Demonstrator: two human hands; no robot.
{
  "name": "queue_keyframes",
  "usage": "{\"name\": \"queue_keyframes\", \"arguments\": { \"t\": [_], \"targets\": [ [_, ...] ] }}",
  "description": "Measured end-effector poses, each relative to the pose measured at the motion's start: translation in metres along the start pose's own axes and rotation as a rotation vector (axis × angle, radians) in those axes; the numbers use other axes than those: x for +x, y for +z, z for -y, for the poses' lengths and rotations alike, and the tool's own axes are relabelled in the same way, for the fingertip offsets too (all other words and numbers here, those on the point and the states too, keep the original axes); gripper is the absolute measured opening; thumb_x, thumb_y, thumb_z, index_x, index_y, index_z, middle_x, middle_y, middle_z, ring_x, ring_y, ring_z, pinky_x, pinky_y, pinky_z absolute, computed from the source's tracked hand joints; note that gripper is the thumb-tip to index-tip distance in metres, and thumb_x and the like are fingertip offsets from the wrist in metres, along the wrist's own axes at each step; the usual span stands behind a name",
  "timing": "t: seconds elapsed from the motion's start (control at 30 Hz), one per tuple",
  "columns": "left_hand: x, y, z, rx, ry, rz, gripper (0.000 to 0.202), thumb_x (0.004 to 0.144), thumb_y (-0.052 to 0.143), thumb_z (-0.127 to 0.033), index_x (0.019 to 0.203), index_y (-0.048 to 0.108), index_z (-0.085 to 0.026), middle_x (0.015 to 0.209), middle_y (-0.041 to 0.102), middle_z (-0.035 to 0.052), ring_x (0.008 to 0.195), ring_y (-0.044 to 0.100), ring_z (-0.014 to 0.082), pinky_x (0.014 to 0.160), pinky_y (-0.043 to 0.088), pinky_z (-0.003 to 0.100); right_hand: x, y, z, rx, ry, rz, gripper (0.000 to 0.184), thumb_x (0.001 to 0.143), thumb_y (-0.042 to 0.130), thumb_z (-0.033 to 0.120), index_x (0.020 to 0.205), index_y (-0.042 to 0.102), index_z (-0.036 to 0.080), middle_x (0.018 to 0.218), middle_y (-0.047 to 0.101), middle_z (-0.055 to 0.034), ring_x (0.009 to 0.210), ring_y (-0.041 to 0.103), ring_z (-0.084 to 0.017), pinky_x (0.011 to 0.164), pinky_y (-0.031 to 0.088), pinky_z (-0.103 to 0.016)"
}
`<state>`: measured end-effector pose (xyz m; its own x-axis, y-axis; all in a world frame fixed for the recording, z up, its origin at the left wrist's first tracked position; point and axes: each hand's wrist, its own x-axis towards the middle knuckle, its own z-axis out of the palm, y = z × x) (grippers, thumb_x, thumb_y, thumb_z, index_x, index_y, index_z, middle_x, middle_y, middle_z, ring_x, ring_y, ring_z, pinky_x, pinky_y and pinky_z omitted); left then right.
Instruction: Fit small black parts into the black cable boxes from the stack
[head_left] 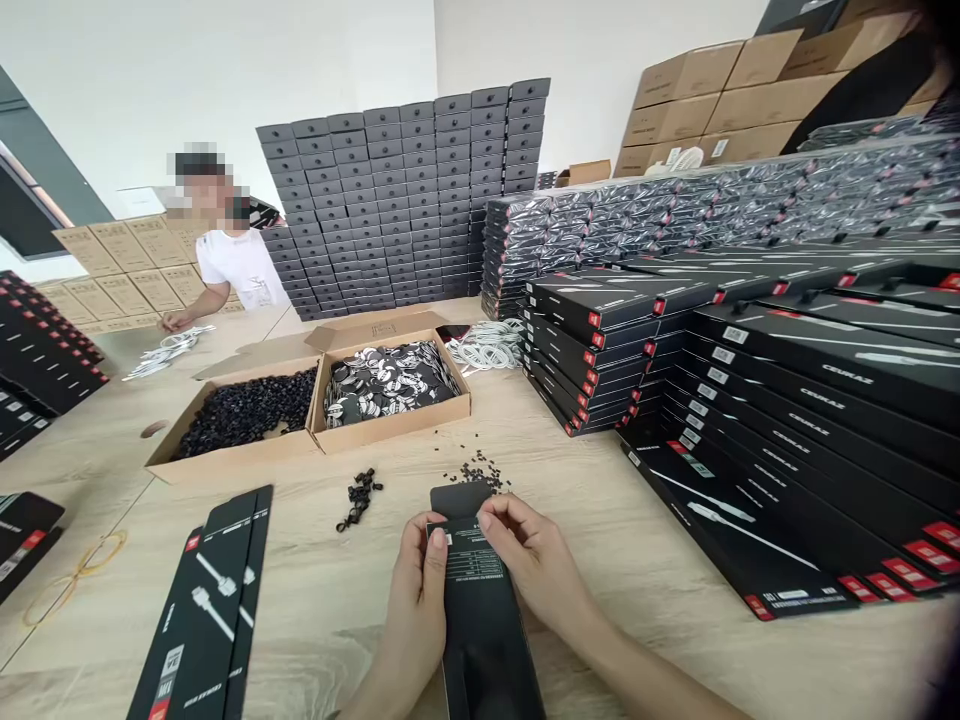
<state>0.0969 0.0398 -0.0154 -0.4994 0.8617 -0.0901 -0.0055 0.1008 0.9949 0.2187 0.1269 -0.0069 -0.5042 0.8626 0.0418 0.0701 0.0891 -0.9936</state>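
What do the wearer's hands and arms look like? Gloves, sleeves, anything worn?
Left hand and right hand are both bare: no gloves, rings or tape. Nails are short and plain. Forearms are bare down to the frame edge, with no sleeves, watch or wristband in view.

**Boxes Crowded the Counter**

A slim box (480, 620) lay at the counter's (600, 500) near edge. Behind it sat loose clips (360, 497), then two open cartons (390, 427) side by side. Stacked boxes (787, 400) rose right; a flat sleeve (206, 620) lay left.
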Motion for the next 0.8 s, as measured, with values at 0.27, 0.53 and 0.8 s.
{"name": "queue_keyframes", "arguments": {
  "t": [0.27,0.53,0.8],
  "targets": [
    [0.000,0.003,-0.001,-0.105,-0.068,-0.039,0.037,0.088,0.046,-0.055,0.104,0.050,-0.022,0.095,0.060,0.0039,0.079,0.055,0.0163,0.068,0.047,0.027,-0.001,0.004,-0.003,-0.011,-0.018,-0.068,0.027,0.089,0.055,0.045,0.081,0.054,0.020,0.073,0.048,0.0030,0.070,0.043,-0.013,0.064,0.036,-0.025],
    [0.002,-0.001,0.003,-0.040,-0.008,-0.001,0.035,0.088,0.046,-0.056,0.097,0.052,-0.022,0.082,0.056,0.0007,0.075,0.051,0.0157,0.067,0.045,0.026,0.001,0.003,-0.003,0.087,0.027,-0.097,0.030,0.083,0.061,0.049,0.073,0.053,0.022,0.068,0.050,0.0039,0.066,0.047,-0.014,0.063,0.040,-0.025],
    [0.003,-0.002,0.005,-0.067,-0.077,0.166,0.039,0.088,0.044,-0.058,0.102,0.049,-0.022,0.088,0.061,0.0028,0.081,0.056,0.0174,0.074,0.044,0.029,0.000,-0.004,0.010,0.269,0.313,0.151,0.052,0.086,0.047,0.063,0.099,0.074,0.020,0.099,0.073,-0.0068,0.106,0.060,-0.026,0.099,0.040,-0.040]
  ]
}}
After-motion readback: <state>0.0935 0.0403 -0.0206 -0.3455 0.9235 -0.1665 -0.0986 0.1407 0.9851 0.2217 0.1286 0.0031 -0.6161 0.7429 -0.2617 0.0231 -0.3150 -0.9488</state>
